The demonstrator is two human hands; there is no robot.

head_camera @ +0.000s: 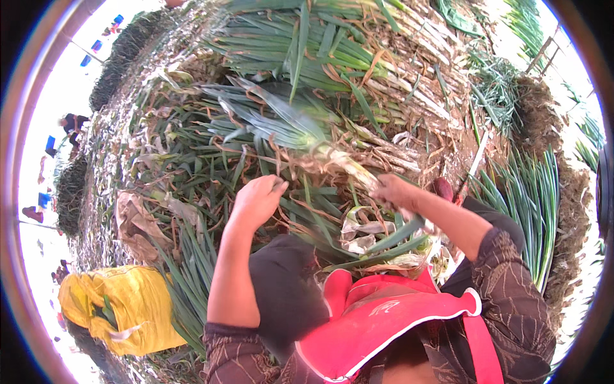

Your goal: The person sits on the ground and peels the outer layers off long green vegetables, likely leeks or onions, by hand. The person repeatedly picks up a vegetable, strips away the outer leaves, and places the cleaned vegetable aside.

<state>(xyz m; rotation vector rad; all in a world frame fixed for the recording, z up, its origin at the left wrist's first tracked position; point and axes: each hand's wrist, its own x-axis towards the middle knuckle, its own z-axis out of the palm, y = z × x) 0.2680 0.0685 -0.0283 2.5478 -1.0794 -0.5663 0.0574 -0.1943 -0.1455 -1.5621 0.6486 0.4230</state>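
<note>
My right hand [395, 192] grips the root end of a long-stemmed green onion [352, 168], whose blurred pale stem and blue-green leaves point up and left. Apart from it, my left hand [261, 199] is raised with fingers bent near the thumb; whether something thin lies between them cannot be told. Beyond my hands lies a pile of green onions [288, 53], leaves to the left and pale stems to the right. Stripped leaves and dry peelings [364, 230] lie below my right hand, by my knees.
A yellow woven sack [139, 307] sits at lower left. Brown crumpled material [139, 225] lies above it. More green onions [532, 216] lie at right beside a ridge of soil [571, 206]. A person [74, 125] is far off at left.
</note>
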